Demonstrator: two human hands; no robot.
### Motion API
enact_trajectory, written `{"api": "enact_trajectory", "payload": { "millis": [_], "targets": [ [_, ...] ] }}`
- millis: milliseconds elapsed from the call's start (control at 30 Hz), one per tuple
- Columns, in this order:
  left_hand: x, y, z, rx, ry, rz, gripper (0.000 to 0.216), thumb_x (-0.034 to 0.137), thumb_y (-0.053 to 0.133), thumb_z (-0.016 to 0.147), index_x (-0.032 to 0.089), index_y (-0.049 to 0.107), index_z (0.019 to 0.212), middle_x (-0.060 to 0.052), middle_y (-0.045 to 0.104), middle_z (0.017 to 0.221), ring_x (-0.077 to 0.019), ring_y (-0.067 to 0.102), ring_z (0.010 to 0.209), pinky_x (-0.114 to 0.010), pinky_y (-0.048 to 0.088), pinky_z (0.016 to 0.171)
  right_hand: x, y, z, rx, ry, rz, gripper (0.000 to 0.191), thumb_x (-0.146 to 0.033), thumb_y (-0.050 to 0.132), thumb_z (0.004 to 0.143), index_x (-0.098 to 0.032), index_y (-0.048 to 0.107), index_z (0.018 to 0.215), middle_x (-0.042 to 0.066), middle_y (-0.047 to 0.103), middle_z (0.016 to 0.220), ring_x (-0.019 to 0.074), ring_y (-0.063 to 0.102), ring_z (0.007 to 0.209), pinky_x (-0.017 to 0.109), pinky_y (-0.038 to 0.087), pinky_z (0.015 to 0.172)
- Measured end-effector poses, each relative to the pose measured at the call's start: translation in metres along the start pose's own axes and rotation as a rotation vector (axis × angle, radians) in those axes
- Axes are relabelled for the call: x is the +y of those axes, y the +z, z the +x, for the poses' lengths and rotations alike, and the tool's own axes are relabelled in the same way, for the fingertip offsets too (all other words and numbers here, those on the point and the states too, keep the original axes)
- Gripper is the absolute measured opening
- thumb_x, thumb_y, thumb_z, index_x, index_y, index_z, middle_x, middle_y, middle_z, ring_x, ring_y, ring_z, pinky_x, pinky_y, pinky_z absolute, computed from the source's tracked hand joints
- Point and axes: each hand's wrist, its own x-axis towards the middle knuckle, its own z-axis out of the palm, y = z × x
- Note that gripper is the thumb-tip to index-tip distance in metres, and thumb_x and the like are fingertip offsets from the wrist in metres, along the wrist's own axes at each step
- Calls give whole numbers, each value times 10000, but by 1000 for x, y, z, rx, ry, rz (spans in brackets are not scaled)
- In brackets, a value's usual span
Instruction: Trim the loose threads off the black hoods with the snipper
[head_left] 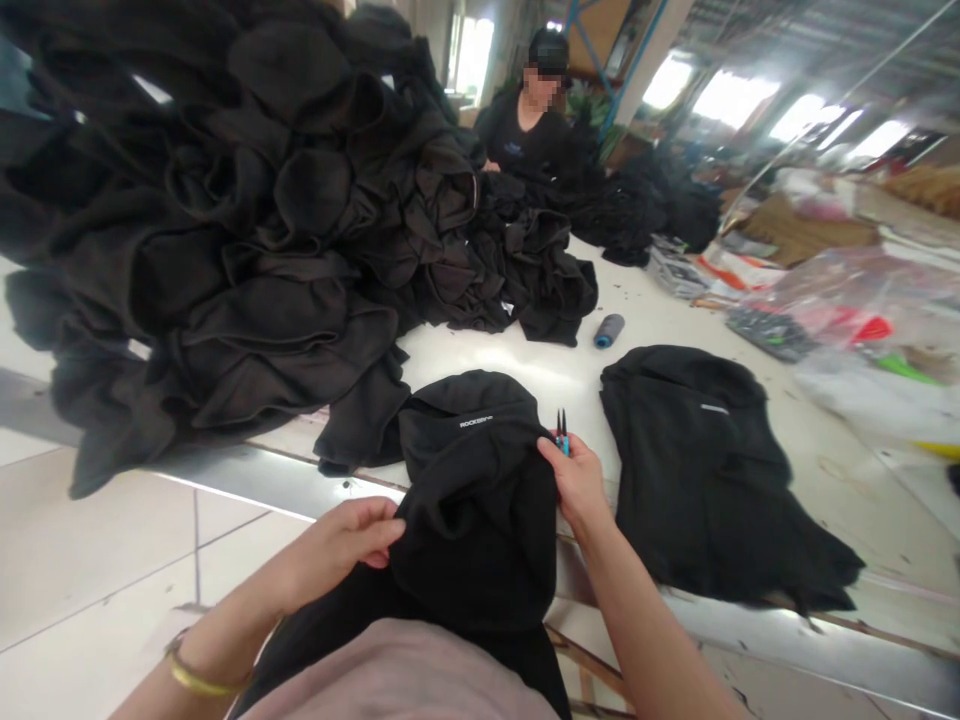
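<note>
A black cloth hood (495, 500) with small white lettering on its front hangs over the table's front edge, onto my lap. My left hand (360, 535) pinches its left edge between thumb and fingers. On the opposite side, my right hand (574, 475) grips the hood's right edge. Small scissors (562, 430) with blue handles and dark blades are tucked in that same hand, tips pointing away from me. The inside of the hood is mostly hidden by its folds.
A large heap of black garments (247, 220) fills the left of the white table (555, 380). A flat stack of black hoods (697, 480) lies right. Beyond are a grey thread spool (609, 330) and clear plastic bags (840, 310). A co-worker (529, 130) is across the table.
</note>
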Motion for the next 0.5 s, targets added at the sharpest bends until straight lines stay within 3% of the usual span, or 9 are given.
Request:
{"api": "enact_trajectory", "payload": {
  "millis": [200, 367, 433, 500],
  "targets": [
    [18, 26, 36, 116, 53, -275, 268, 389, 673, 675, 170, 521, 707, 22, 569, 573, -77, 528, 462, -182, 443, 491, -19, 6, 39, 192, -156, -148, 359, -452, 615, 613, -157, 583, 817, 9, 581, 655, 180, 548, 637, 314, 444, 645],
    [19, 32, 46, 84, 61, -510, 215, 328, 672, 691, 169, 539, 747, 12, 580, 622, -89, 559, 512, -189, 450, 496, -46, -13, -3, 302, -442, -436, 455, -465, 615, 670, -149, 603, 997, 106, 624, 972, 255, 549, 926, 393, 371, 876],
    [15, 29, 42, 45, 55, -542, 194, 322, 643, 718, 170, 575, 817, -8, 609, 677, -106, 580, 565, -208, 464, 530, -44, -21, -26, 266, -443, -453, 431, -470, 576, 723, -145, 609, 1005, 111, 636, 970, 244, 575, 892, 382, 406, 843],
    [10, 28, 36, 4, 61, -569, 225, 314, 617, 739, 170, 597, 910, -39, 638, 767, -131, 602, 657, -234, 481, 595, -35, -25, -44, 142, -333, -364, 402, -473, 573, 734, -153, 620, 973, 100, 653, 936, 227, 596, 842, 364, 442, 796]
  ]
}}
